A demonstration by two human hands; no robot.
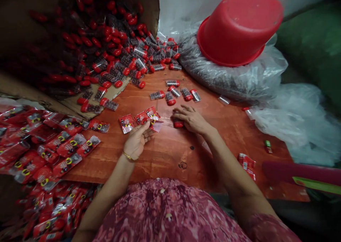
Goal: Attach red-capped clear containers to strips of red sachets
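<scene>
My left hand [136,139], with a bangle at the wrist, is closed on a red printed packet [147,116] above the wooden table [165,153]. Another red packet [126,123] lies just left of it. My right hand [189,118] reaches over the table, palm down with bent fingers, on a small clear container with a red cap [178,123], partly hidden under the fingers. Beyond this hand, several similar red-capped containers [174,91] with dark contents lie loosely on the wood.
A cardboard box [147,4] spills many red-capped containers at the upper left. Filled red packets [66,146] are heaped at the left edge. An upturned red tub [239,25] rests on a plastic bag [226,78]. A red packet [247,165] lies at the right.
</scene>
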